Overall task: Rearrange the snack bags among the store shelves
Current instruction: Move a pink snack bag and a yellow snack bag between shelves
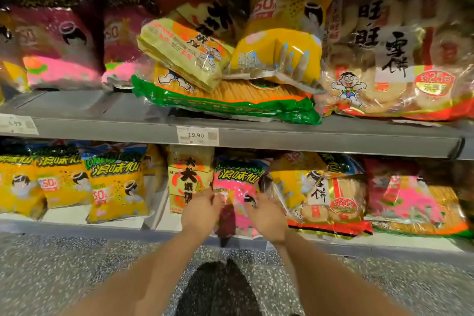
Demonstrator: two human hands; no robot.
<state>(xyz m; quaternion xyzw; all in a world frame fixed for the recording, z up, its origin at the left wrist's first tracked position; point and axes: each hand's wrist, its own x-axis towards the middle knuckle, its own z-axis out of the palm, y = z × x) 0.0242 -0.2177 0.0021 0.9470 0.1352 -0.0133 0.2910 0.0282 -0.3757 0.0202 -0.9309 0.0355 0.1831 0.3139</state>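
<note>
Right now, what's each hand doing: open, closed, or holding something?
Left hand: grips the left edge of the upright pink plastic snack bag with green lettering.
Right hand: grips the right edge of the same bag.

On my feed a grey metal upper shelf (333, 137) runs across the middle, from nine to three o'clock. A white price label (197, 135) reading 19.90 sits on its front lip near centre. A second label (18, 124) at nine o'clock is too blurred for me to read with any certainty. The lower shelf (77, 228) runs beneath. At six o'clock lies a speckled grey floor (64, 277). Toward twelve o'clock the light falls off into darkness.
</note>
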